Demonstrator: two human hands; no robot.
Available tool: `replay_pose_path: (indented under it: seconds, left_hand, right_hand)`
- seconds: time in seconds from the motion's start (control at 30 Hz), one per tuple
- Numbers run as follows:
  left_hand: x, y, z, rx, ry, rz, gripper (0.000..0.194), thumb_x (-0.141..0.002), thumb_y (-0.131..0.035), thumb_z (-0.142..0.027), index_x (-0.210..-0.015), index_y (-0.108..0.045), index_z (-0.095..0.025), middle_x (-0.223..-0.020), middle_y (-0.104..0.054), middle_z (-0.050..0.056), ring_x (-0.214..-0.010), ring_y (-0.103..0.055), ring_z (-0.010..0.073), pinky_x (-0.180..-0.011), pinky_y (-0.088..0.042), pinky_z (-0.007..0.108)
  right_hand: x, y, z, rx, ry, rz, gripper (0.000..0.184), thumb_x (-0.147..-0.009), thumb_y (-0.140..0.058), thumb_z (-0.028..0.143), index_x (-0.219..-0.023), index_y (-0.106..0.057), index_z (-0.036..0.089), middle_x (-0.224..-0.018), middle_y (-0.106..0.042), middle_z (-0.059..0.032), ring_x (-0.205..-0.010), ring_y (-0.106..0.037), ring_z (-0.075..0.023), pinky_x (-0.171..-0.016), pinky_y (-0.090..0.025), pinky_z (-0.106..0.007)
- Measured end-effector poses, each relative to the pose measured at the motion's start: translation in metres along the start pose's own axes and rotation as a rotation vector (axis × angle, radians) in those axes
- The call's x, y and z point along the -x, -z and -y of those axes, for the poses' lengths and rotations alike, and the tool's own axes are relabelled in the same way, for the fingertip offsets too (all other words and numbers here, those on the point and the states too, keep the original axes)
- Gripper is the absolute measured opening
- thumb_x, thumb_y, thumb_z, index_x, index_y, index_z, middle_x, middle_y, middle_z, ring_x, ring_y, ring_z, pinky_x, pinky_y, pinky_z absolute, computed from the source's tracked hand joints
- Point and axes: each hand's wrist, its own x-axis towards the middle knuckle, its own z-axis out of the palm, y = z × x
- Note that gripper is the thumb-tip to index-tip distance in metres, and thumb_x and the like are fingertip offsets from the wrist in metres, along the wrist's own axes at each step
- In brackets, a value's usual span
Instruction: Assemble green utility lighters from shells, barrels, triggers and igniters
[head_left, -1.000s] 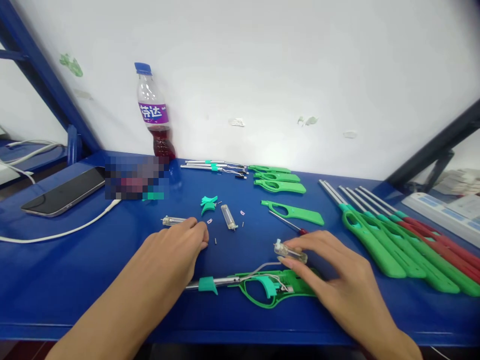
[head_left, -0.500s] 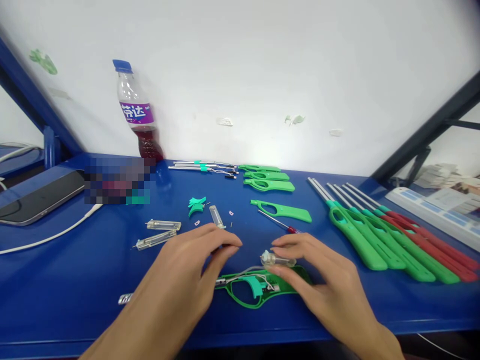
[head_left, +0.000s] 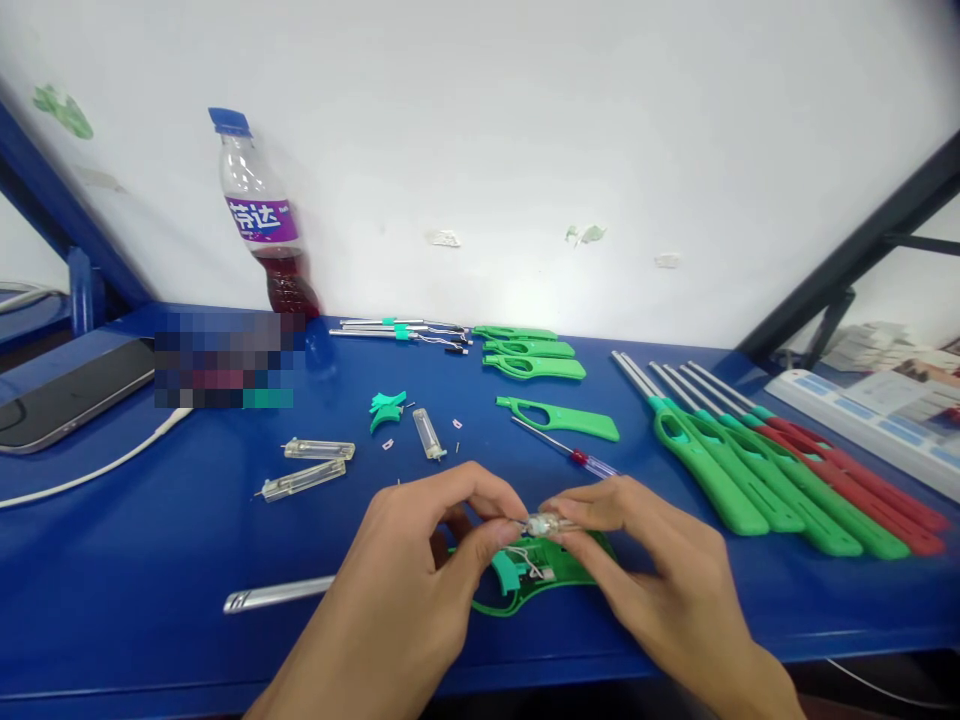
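Note:
My right hand [head_left: 645,560] grips a small clear fuel tank [head_left: 553,524] between thumb and fingers. At the tank's valve end, my left hand [head_left: 450,560] pinches what looks like a thin tube, mostly hidden by the fingertips. Beneath both hands lies an opened green lighter shell [head_left: 577,570], with a teal trigger [head_left: 508,572] and white wires inside. Its metal barrel [head_left: 277,594] sticks out to the left, partly covered by my left hand.
Several clear tanks [head_left: 319,451] and teal triggers [head_left: 386,412] lie to the left. Green shell halves [head_left: 559,417] and a screwdriver [head_left: 577,457] are behind my hands. Assembled lighters [head_left: 712,470] lie right. A drink bottle [head_left: 262,220] and a phone [head_left: 75,395] are at the left.
My left hand has moved right and now meets the tank's valve end. The tank has been lifted slightly in my right hand. More of the barrel shows at left.

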Motion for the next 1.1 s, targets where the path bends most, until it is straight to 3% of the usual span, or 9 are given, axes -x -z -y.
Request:
replay_pose_path:
  seconds: [0.17,0.37,0.63,0.8,0.9,1.0,1.1]
  left_hand:
    - [0.001,0.001,0.000,0.034,0.021,0.000,0.012,-0.093,-0.066,-0.029,-0.084,-0.073,-0.027,-0.077,-0.070,-0.005,-0.067,-0.060,0.0141,-0.060,-0.042,0.026]
    - [0.002,-0.007,0.006,0.086,0.006,-0.012,0.021,-0.094,-0.063,-0.034,-0.078,-0.053,-0.024,-0.069,-0.051,-0.007,-0.063,-0.047,0.0132,-0.056,-0.035,0.026]
    - [0.004,-0.012,0.007,0.167,0.003,0.051,0.040,-0.096,-0.059,-0.037,-0.068,-0.033,-0.025,-0.063,-0.029,-0.008,-0.060,-0.028,0.0121,-0.053,-0.025,0.026]
    - [0.009,-0.010,0.004,0.153,-0.007,0.087,0.032,-0.099,-0.058,-0.033,-0.073,-0.043,-0.024,-0.068,-0.046,-0.006,-0.062,-0.042,0.0118,-0.056,-0.033,0.026]
    - [0.013,-0.012,-0.001,0.044,-0.037,0.013,0.009,-0.102,-0.057,-0.030,-0.094,-0.061,-0.027,-0.076,-0.061,-0.006,-0.063,-0.055,0.0125,-0.057,-0.040,0.025]
    - [0.014,-0.013,0.000,-0.183,-0.177,-0.114,0.020,-0.107,-0.050,-0.028,-0.121,-0.063,-0.033,-0.095,-0.071,-0.004,-0.069,-0.063,0.0136,-0.065,-0.049,0.027]
    - [0.011,-0.014,0.009,-0.395,-0.322,-0.157,0.029,-0.108,-0.045,-0.023,-0.128,-0.065,-0.031,-0.119,-0.070,0.002,-0.096,-0.069,0.0193,-0.080,-0.055,0.033]
  right_hand:
    - [-0.001,0.000,0.000,0.002,0.012,0.010,0.014,-0.098,-0.071,0.013,-0.105,-0.067,0.025,-0.094,-0.079,-0.0002,-0.081,-0.076,-0.0162,-0.074,-0.061,-0.029]
    - [0.001,0.003,0.000,0.015,0.063,0.068,0.014,-0.099,-0.068,0.010,-0.104,-0.065,0.023,-0.095,-0.077,-0.0017,-0.079,-0.073,-0.0150,-0.073,-0.058,-0.029]
    - [-0.002,0.005,0.005,0.114,0.192,0.124,0.020,-0.100,-0.061,0.002,-0.104,-0.064,0.022,-0.092,-0.077,-0.0024,-0.073,-0.069,-0.0150,-0.066,-0.044,-0.034]
    - [0.000,0.005,0.002,0.076,0.183,0.109,0.026,-0.096,-0.066,-0.001,-0.107,-0.063,0.022,-0.093,-0.078,-0.0006,-0.071,-0.070,-0.0149,-0.072,-0.042,-0.038]
    - [0.001,0.007,0.000,0.011,0.123,0.018,0.022,-0.096,-0.070,0.004,-0.106,-0.064,0.023,-0.092,-0.079,0.0013,-0.071,-0.072,-0.0150,-0.079,-0.047,-0.039]
    - [0.001,0.013,-0.005,0.016,0.006,-0.044,0.017,-0.097,-0.074,0.015,-0.109,-0.070,0.026,-0.095,-0.081,0.0022,-0.081,-0.075,-0.0166,-0.083,-0.052,-0.036]
    - [0.004,0.021,-0.013,0.041,-0.133,-0.014,0.011,-0.098,-0.078,0.029,-0.108,-0.074,0.030,-0.096,-0.081,0.0048,-0.087,-0.074,-0.0169,-0.083,-0.054,-0.032]
